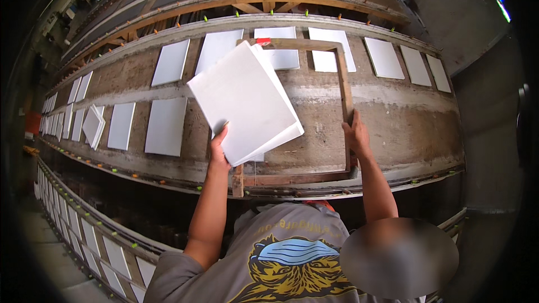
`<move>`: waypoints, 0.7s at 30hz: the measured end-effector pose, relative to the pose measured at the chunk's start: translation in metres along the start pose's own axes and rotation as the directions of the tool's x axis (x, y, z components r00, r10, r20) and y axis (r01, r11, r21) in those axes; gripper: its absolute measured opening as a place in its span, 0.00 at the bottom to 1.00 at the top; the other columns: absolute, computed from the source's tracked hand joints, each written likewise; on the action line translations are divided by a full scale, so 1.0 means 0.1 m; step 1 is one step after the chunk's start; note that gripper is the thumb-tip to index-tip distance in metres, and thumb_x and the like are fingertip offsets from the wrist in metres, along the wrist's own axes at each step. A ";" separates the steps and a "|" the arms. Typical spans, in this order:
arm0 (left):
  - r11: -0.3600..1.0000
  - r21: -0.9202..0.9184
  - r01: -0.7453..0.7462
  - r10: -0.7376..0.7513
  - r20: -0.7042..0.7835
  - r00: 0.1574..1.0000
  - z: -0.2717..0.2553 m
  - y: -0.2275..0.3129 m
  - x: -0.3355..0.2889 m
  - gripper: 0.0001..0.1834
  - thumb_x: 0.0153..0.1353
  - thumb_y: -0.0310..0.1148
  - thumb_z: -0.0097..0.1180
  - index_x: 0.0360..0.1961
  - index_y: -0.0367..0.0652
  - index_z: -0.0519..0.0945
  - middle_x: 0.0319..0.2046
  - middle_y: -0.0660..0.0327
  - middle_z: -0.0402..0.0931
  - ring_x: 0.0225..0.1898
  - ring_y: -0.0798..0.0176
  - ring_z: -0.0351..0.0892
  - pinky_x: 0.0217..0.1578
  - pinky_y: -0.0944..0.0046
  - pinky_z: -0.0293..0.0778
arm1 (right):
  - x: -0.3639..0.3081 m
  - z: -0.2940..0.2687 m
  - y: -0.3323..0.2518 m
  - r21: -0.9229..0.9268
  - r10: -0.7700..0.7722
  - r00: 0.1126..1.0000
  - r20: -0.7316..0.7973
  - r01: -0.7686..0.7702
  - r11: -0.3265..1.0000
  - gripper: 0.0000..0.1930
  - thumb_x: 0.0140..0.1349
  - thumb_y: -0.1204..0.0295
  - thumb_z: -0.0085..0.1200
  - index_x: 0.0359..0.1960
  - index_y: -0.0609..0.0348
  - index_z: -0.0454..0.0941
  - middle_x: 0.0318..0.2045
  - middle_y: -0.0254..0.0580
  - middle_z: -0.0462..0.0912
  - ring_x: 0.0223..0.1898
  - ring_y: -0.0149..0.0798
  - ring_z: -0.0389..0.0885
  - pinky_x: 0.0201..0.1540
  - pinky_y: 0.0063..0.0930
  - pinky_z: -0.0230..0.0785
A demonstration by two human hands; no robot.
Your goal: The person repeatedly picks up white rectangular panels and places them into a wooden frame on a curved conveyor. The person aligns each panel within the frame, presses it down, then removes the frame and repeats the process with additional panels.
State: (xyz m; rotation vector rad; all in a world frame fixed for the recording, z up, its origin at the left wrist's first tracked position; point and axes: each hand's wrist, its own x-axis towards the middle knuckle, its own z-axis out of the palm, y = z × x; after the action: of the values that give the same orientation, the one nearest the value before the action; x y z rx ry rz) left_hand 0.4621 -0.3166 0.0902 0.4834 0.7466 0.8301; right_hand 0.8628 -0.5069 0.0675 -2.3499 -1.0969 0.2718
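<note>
My left hand (220,146) grips a small fanned stack of flat white rectangular panels (247,98) by the lower left edge, thumb on top. The stack is tilted and covers the left part of a wooden frame (343,84). My right hand (357,134) is closed around the frame's right bar. Through the frame show the brown tabletop and parts of white panels beyond. A red patch (263,41) marks the frame's far bar. Whether any mesh spans the frame, I cannot tell.
The long worn table (404,112) carries rows of white panels, such as one near the left (166,127) and one at far right (384,58). A small overlapping pile (93,127) lies farther left. Coloured clips line the table edges. Another table with panels (116,255) stands at lower left.
</note>
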 end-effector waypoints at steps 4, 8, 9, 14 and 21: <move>0.998 0.069 -0.003 0.003 0.001 1.000 0.38 -0.56 0.02 0.33 0.67 0.48 0.59 0.64 0.34 0.74 0.58 0.48 0.78 0.59 0.47 0.78 0.61 0.48 0.72 | 0.00 -0.21 0.57 -0.032 0.041 0.998 0.039 -0.039 0.999 0.36 0.64 0.62 0.55 0.71 0.65 0.59 0.44 0.73 0.82 0.45 0.71 0.82 0.49 0.58 0.73; 0.991 0.128 0.042 -0.046 0.026 0.999 0.36 -1.11 0.15 0.34 0.66 0.48 0.59 0.66 0.34 0.71 0.59 0.46 0.77 0.60 0.45 0.77 0.62 0.47 0.72 | 0.00 -0.24 1.09 0.005 0.038 0.996 0.080 -0.038 0.999 0.37 0.64 0.63 0.57 0.70 0.67 0.58 0.47 0.74 0.81 0.49 0.73 0.80 0.51 0.58 0.72; 0.987 0.151 0.058 -0.063 0.032 0.998 0.38 -1.18 0.21 0.35 0.66 0.48 0.59 0.66 0.34 0.71 0.59 0.46 0.76 0.61 0.45 0.77 0.62 0.47 0.72 | 0.00 -0.23 1.22 0.000 0.036 0.997 0.074 -0.036 0.999 0.36 0.64 0.64 0.57 0.70 0.67 0.58 0.46 0.74 0.81 0.48 0.73 0.80 0.51 0.58 0.72; 0.992 0.101 0.075 -0.077 0.018 0.997 0.41 -1.52 0.11 0.35 0.61 0.48 0.64 0.63 0.34 0.74 0.54 0.48 0.79 0.57 0.47 0.80 0.56 0.46 0.77 | -0.08 -0.30 1.45 0.018 0.090 0.984 0.155 -0.094 0.995 0.35 0.65 0.64 0.57 0.70 0.67 0.58 0.46 0.74 0.82 0.48 0.72 0.80 0.51 0.59 0.72; 0.984 0.156 0.085 -0.089 0.015 0.996 0.38 -1.75 0.18 0.36 0.65 0.49 0.60 0.66 0.34 0.71 0.60 0.47 0.76 0.61 0.46 0.76 0.62 0.48 0.72 | -0.04 -0.31 1.64 -0.021 0.095 0.985 0.144 -0.092 0.995 0.36 0.66 0.62 0.56 0.71 0.65 0.57 0.49 0.72 0.81 0.51 0.70 0.80 0.54 0.57 0.72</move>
State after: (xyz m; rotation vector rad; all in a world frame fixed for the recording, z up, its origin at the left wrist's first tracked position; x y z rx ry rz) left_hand 0.5829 -0.4097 -0.0049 0.5938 0.8100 0.6868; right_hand 0.9793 -0.6092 0.0046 -2.4298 -1.0590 0.4772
